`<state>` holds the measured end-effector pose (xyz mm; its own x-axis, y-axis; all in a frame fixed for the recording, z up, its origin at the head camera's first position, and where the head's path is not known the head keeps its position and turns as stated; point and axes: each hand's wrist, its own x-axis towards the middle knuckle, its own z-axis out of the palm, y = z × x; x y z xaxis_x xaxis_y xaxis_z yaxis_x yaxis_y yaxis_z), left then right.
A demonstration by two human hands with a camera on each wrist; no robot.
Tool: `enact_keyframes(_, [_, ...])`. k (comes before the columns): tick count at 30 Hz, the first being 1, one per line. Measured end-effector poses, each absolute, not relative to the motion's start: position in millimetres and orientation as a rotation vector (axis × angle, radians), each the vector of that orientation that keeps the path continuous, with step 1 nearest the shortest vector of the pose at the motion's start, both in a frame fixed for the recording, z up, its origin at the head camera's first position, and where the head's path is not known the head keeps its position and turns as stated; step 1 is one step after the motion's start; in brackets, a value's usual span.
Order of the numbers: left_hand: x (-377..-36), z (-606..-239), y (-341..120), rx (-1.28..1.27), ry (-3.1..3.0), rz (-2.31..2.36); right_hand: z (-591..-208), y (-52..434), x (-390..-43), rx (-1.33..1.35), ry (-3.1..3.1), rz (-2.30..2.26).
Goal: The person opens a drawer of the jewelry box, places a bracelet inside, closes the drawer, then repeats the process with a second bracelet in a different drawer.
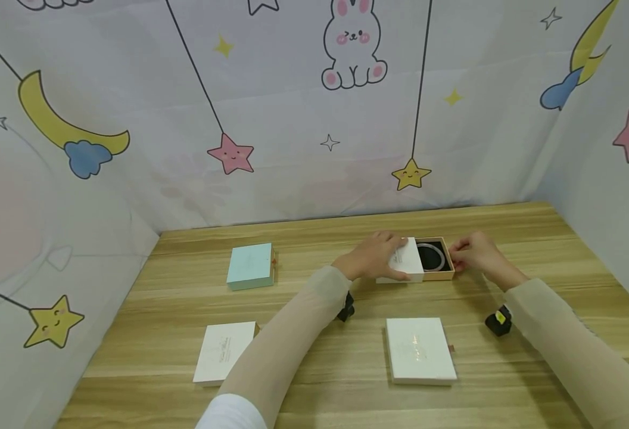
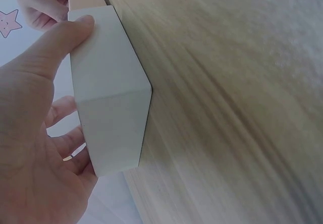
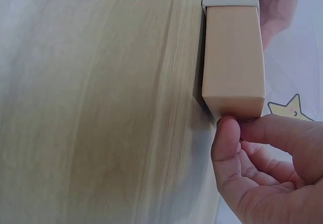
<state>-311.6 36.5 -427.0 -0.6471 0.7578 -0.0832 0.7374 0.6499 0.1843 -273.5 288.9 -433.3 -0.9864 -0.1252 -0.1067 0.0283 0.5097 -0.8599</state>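
Note:
A white box sleeve (image 1: 408, 260) lies at the back of the table, and its peach-orange drawer (image 3: 234, 52) sticks out to the right. Inside the drawer, a pale bangle (image 1: 439, 250) sits around a black pad (image 1: 429, 258). My left hand (image 1: 370, 257) grips the sleeve, thumb along the near side and fingers over the top and far side. At the drawer's right end, my right hand (image 1: 478, 256) pinches a small pull tab with thumb and index finger. The tab itself is almost wholly hidden by the fingertips.
A light blue box (image 1: 251, 265) stands at the back left. Two more white boxes lie nearer: one box (image 1: 223, 353) beside my left forearm, another box (image 1: 419, 350) at front centre right. A printed cloth (image 1: 304, 119) hangs behind the wooden table (image 1: 325, 357).

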Motion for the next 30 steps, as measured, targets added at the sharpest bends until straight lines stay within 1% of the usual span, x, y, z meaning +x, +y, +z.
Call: enact_keyframes(30, [-313.9,-430.3,37.2,1.231,2.709,0.224,-433.3,281.0,-275.3,-0.112,2.616,-1.434])
